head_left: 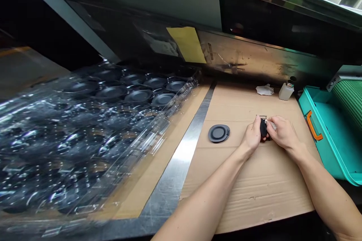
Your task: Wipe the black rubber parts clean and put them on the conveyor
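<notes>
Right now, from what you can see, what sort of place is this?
Probably a factory or workshop bench for assembling or packing small parts: a cardboard-covered work surface, clear plastic trays of round black parts, and a teal plastic bin alongside.

This is a factory-style assembly bench: a cardboard sheet (254, 184) covers the tabletop (147, 192), with a metal strip (181, 158) along it. Clear plastic trays (85, 131) of dark round parts (138, 96) are stacked at left, a teal plastic bin (325, 147) at right.
</notes>
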Available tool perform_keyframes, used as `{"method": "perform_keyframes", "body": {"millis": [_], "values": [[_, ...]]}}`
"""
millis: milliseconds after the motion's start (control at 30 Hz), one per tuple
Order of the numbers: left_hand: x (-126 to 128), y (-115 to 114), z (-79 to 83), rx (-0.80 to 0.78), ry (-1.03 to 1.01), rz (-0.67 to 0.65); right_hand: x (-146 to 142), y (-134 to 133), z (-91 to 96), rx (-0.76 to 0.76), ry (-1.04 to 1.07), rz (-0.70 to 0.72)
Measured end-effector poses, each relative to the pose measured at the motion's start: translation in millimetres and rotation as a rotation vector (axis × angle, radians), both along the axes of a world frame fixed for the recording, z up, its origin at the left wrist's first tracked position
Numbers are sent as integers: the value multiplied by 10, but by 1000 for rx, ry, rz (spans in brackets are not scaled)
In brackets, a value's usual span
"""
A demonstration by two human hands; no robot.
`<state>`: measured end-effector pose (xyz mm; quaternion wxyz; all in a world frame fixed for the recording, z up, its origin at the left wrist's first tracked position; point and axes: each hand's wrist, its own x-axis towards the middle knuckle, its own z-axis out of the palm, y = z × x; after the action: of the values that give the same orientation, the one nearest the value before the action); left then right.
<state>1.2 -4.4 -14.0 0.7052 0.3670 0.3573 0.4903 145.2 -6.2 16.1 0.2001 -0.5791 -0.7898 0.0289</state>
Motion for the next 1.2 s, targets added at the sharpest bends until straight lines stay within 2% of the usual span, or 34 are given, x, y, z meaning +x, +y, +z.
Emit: {"method": "perform_keyframes", "body": {"millis": [133,333,467,633,800,1200], "values": [[-8,-31,36,131,151,33,-34,5,76,36,84,5],[-25,-72,75,197,264,8,-12,-34,183,-89,158,-19],[-34,-80,62,222,325,-21,13,-24,189,-35,205,31],[-45,-73,19,223,292,-40,48,-14,195,-103,211,58],[-60,-88,24,232,303,-58,65,-10,207,-64,252,74],[-80,-121,55,302,342,-82,111,-21,247,-112,194,96]]}}
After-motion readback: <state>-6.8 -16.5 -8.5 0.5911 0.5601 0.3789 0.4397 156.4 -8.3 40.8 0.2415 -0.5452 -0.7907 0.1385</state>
